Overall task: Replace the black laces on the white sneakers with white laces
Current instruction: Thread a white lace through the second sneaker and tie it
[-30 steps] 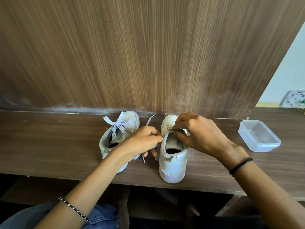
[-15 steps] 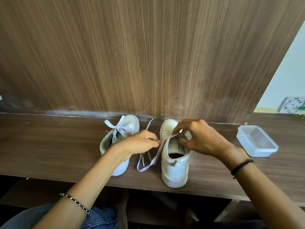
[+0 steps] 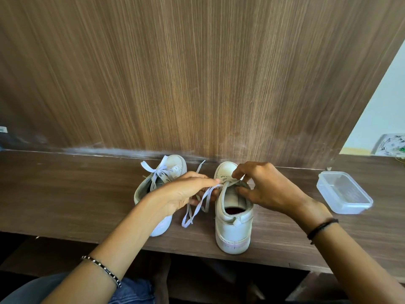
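Observation:
Two white sneakers stand on a brown wooden shelf, heels toward me. The left sneaker carries a white lace tied in a bow. The right sneaker has a white lace threaded at its top eyelets, with a loop trailing down between the two shoes. My left hand pinches this lace just left of the right sneaker. My right hand pinches the lace at the tongue, thumb against the shoe's opening. No black lace is in view.
A clear plastic container sits on the shelf to the right. A wood-grain wall panel rises directly behind the shoes. The shelf's front edge runs just under the right sneaker's heel. My knee in blue jeans shows below.
My left hand drew the lace out to the left, so a longer loop now hangs between the shoes. My right hand stayed at the right sneaker's tongue.

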Available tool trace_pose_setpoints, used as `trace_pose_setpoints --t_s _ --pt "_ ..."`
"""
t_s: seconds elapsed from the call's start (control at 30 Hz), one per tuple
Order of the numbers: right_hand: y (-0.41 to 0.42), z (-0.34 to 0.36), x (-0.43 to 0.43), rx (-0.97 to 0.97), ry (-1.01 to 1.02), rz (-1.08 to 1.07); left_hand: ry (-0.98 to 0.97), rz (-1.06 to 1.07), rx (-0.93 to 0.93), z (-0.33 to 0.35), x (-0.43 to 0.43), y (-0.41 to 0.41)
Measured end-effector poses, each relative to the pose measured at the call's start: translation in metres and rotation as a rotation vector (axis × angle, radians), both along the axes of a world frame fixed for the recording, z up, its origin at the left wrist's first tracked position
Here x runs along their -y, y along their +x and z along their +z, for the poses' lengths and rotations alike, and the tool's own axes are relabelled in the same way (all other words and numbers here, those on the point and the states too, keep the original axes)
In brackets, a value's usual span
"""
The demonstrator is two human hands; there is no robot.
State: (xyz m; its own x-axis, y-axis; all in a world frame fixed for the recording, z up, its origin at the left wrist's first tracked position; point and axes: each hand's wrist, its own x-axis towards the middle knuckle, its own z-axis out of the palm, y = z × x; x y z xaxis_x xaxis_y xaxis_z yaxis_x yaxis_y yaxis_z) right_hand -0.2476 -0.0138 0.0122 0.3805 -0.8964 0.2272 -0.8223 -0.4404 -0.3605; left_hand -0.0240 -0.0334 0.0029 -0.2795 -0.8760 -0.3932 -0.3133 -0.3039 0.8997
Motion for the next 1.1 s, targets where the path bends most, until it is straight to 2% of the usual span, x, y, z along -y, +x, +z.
trace_pose_setpoints --t_s 0.13,0.33,0.5,0.67,0.77,0.93,1.03,1.1 --pt "0.0 0.0 0.0 -0.016 -0.005 0.0 0.009 -0.01 -0.068 0.007 -0.005 -0.002" --pt "0.0 0.0 -0.001 -0.031 -0.019 -0.003 0.008 -0.035 -0.037 0.006 -0.004 -0.003" --pt "0.0 0.001 -0.002 -0.035 -0.024 -0.001 -0.005 0.026 -0.069 0.0 0.0 -0.005" --pt "0.0 -0.001 0.0 -0.026 -0.028 0.01 -0.064 0.126 -0.11 0.007 0.004 -0.006" --pt "-0.001 -0.002 0.001 -0.014 -0.034 0.017 -0.113 0.16 -0.195 0.015 0.005 -0.005" --pt "-0.001 0.001 0.002 0.003 0.01 0.006 -0.31 0.171 -0.265 0.025 0.005 -0.006" --pt "0.005 0.01 -0.001 0.11 0.067 0.016 -0.43 0.145 -0.277 0.035 0.006 -0.011" --pt "0.013 0.018 -0.003 0.337 0.155 0.045 -0.497 0.109 -0.299 0.043 0.004 -0.017"
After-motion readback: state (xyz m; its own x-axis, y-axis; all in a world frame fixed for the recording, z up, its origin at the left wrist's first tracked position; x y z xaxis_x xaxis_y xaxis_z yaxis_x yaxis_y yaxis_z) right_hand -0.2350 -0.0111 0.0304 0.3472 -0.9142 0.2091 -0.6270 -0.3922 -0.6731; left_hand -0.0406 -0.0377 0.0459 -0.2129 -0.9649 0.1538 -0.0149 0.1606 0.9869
